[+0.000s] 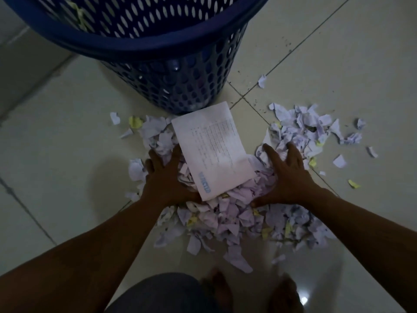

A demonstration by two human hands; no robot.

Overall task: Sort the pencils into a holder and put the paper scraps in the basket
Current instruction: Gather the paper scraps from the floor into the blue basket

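Note:
A heap of torn white, lilac and yellow paper scraps point(225, 213) lies on the tiled floor. On top of it rests a whole printed sheet point(214, 152), tilted, its far edge against the foot of the dark blue perforated basket point(158, 48). My left hand point(167, 175) presses on the heap's left side with spread fingers, the thumb by the sheet's near corner. My right hand point(286, 177) presses on the right side in the same way. The two hands flank the sheet. A yellowish scrap point(79, 12) shows inside the basket. No pencils or holder are in view.
More scraps point(316, 129) are spread to the right of the basket, with single bits point(262, 81) farther out and a few point(115, 118) on the left. My knee point(162, 294) and bare feet point(284, 294) are at the bottom edge. Fine dark specks dot the tile joints point(255, 89).

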